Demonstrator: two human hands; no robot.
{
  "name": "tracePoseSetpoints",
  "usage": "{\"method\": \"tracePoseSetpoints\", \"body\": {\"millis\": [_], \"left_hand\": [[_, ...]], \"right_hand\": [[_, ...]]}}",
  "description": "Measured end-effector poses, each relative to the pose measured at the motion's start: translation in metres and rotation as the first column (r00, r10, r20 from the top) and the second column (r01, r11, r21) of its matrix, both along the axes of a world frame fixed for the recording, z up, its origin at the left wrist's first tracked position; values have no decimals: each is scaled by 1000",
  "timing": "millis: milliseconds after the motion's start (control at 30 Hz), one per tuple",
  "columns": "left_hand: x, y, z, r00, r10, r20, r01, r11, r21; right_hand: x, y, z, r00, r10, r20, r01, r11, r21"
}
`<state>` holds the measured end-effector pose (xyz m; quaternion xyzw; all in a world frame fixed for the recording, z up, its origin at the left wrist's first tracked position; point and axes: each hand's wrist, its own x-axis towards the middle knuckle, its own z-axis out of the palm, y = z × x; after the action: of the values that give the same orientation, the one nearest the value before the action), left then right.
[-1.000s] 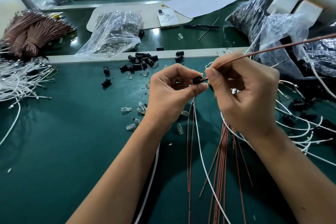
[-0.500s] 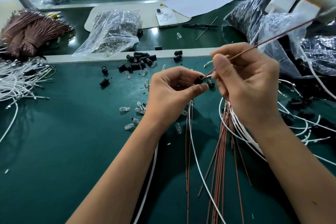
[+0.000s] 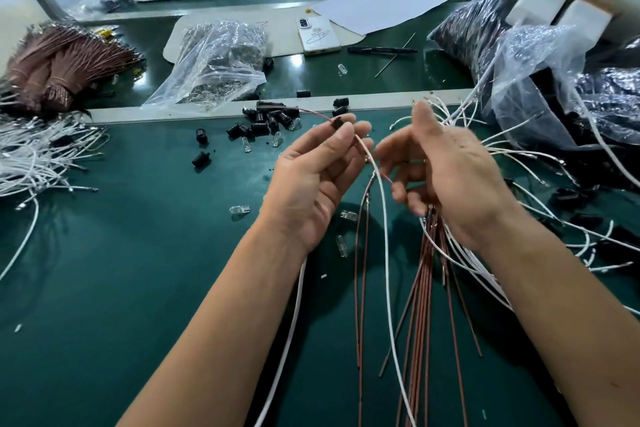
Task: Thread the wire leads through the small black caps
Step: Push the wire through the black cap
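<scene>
A small black cap (image 3: 337,122) sits threaded on a brown wire lead (image 3: 360,146) above the green desk (image 3: 138,253).
The left hand (image 3: 311,177) pinches the cap at thumb and fingertips; the right hand (image 3: 446,177) (slightly blurred) is loosely spread, fingers relaxed, touching the lead's near end. Loose black caps (image 3: 266,121) lie towards the far edge.

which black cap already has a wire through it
The black cap pinched at the left hand fingertips, with a brown wire running through it; the others lie loose on the table.
</scene>
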<state>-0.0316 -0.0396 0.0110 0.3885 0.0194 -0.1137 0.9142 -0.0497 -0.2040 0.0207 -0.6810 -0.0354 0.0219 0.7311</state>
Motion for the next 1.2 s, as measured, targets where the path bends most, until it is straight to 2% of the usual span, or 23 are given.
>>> {"method": "tracePoseSetpoints", "body": {"millis": [67, 133, 233, 333, 500, 600, 700, 800, 867, 933, 1000, 1100, 1200], "left_hand": [[0, 1, 1, 1000, -16, -19, 16, 1000, 14], [0, 2, 1, 1000, -26, -4, 26, 995, 92], [-2, 0, 0, 997, -38, 73, 24, 983, 185], [-4, -3, 0, 993, -59, 103, 40, 984, 173], [-3, 0, 1, 996, -52, 68, 42, 989, 139], [-1, 5, 4, 998, 3, 61, -9, 995, 97], [-1, 9, 5, 994, 50, 98, -60, 993, 100], [-2, 9, 5, 984, 47, 170, -74, 986, 153], [-3, 8, 5, 974, 37, 222, -83, 976, 202], [-4, 6, 5, 966, 23, 259, -94, 960, 262], [-7, 2, 5, 961, 11, 275, -98, 948, 304], [-9, -1, 5, 959, 33, 280, -137, 923, 360], [-8, -2, 3, 958, 65, 280, -178, 899, 401]], "right_hand": [[-2, 4, 0, 987, 75, -139, -69, 997, 45], [-3, 4, -1, 975, 124, -184, -118, 992, 44], [-5, 3, 1, 961, 201, -188, -198, 980, 37], [-5, 2, 2, 952, 254, -173, -248, 967, 54], [-4, 0, -1, 964, 219, -150, -219, 976, 21], [-4, -2, -2, 961, 239, -140, -251, 965, -78], [-5, -4, 1, 914, 377, -152, -406, 862, -304], [-8, -7, 5, 826, 517, -223, -561, 721, -406], [-7, -6, 5, 853, 481, -203, -521, 753, -402], [-6, -3, 1, 922, 362, -137, -387, 871, -304], [-5, 1, -3, 957, 269, -107, -286, 938, -197], [-6, 3, -5, 945, 300, -130, -317, 937, -146], [-6, 0, -3, 906, 373, -199, -415, 874, -253]]}}
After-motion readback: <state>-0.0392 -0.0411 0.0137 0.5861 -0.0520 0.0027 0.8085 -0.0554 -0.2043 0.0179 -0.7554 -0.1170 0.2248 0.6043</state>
